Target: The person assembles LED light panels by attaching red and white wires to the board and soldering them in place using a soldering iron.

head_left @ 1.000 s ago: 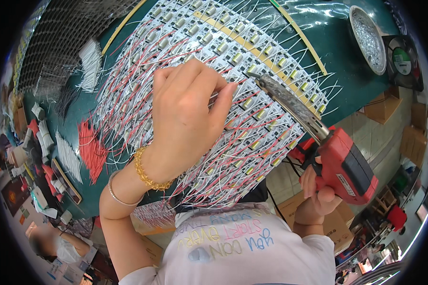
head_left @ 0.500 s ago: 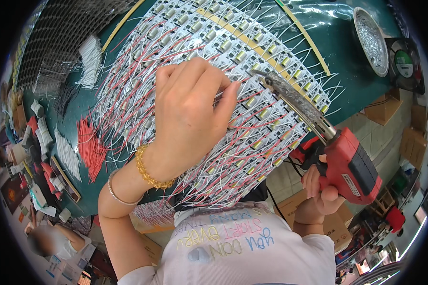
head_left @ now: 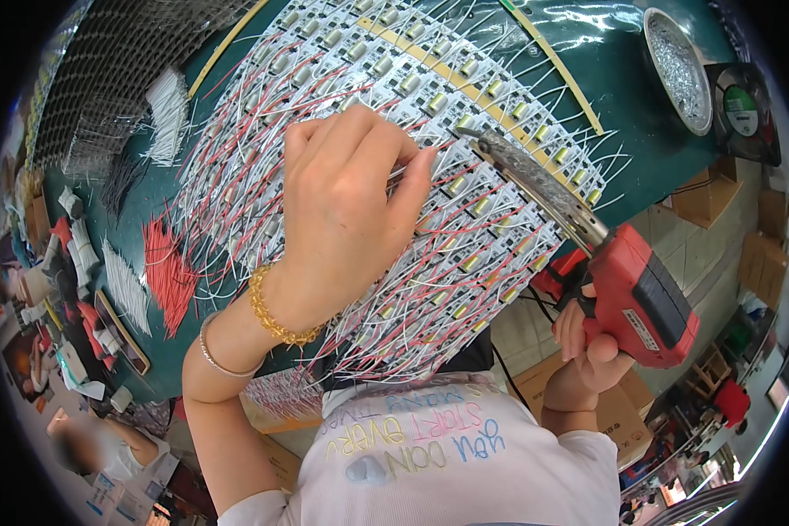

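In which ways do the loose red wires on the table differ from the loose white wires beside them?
The red wires lie fanned in one spread pile; the white wires next to them lie in a narrower, more parallel bundle. The red pile is nearer to the circuit boards. Both are short cut lengths on the green table.
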The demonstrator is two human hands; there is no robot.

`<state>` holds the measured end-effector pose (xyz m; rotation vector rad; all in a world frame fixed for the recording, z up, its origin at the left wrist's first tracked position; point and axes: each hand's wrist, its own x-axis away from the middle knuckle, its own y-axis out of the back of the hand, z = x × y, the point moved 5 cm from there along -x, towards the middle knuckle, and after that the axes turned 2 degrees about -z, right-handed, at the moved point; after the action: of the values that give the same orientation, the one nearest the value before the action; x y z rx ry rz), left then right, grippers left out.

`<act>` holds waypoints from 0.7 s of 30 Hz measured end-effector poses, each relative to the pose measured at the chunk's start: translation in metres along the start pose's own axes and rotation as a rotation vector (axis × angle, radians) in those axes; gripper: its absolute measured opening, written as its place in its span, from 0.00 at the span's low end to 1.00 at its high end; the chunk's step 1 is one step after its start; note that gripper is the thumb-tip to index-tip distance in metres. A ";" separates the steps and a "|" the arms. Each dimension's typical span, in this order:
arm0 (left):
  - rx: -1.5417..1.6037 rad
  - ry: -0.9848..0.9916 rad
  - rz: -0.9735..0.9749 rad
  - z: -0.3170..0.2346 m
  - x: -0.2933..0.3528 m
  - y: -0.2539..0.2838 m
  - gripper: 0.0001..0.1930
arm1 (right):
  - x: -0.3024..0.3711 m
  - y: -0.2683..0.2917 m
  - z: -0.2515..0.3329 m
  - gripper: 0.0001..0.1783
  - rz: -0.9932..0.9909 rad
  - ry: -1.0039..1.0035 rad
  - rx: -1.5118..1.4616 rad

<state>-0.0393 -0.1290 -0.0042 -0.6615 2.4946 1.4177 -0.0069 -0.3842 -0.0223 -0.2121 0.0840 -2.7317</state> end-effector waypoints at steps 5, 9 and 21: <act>-0.002 0.003 0.007 -0.001 0.000 -0.001 0.07 | -0.002 -0.006 0.009 0.41 0.056 0.066 0.010; -0.003 0.000 0.000 -0.002 -0.001 0.000 0.07 | -0.002 -0.005 0.009 0.43 0.044 0.057 0.029; 0.017 -0.056 0.009 -0.023 -0.002 -0.004 0.05 | 0.009 0.003 0.016 0.43 -0.048 0.143 0.026</act>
<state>-0.0345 -0.1503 0.0051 -0.5997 2.4672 1.3964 -0.0110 -0.3913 -0.0059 -0.0115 0.0845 -2.7914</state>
